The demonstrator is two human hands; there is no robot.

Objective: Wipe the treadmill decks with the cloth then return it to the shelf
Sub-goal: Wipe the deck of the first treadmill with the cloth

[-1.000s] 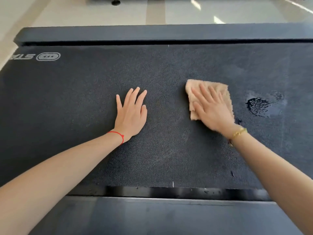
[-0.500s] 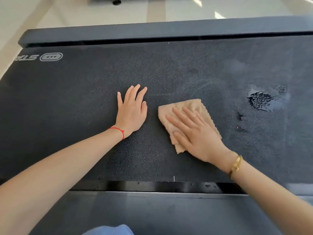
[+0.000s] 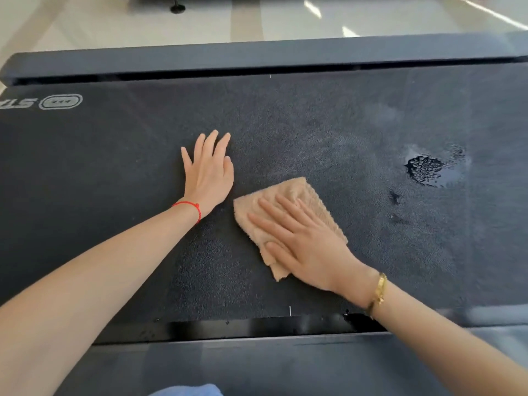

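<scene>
The black treadmill deck (image 3: 100, 172) fills the view, lying crosswise in front of me. A folded beige cloth (image 3: 303, 195) lies flat on the belt near its middle. My right hand (image 3: 303, 241) presses down on the cloth with straight, spread fingers and covers its near half. Just left of the cloth, my left hand (image 3: 208, 170) rests palm-down on the belt, fingers straight. A wet patch (image 3: 425, 167) with small dark spots beside it sits on the belt to the right of the cloth.
Dark side rails run along the far edge (image 3: 257, 58) and the near edge (image 3: 257, 361) of the deck. A grey logo (image 3: 60, 102) is printed at the belt's left. Pale tiled floor (image 3: 85, 24) lies beyond the far rail.
My right hand has slid the cloth toward me and leftward, away from the wet patch, to just beside my left hand. The left hand has stayed flat in place.
</scene>
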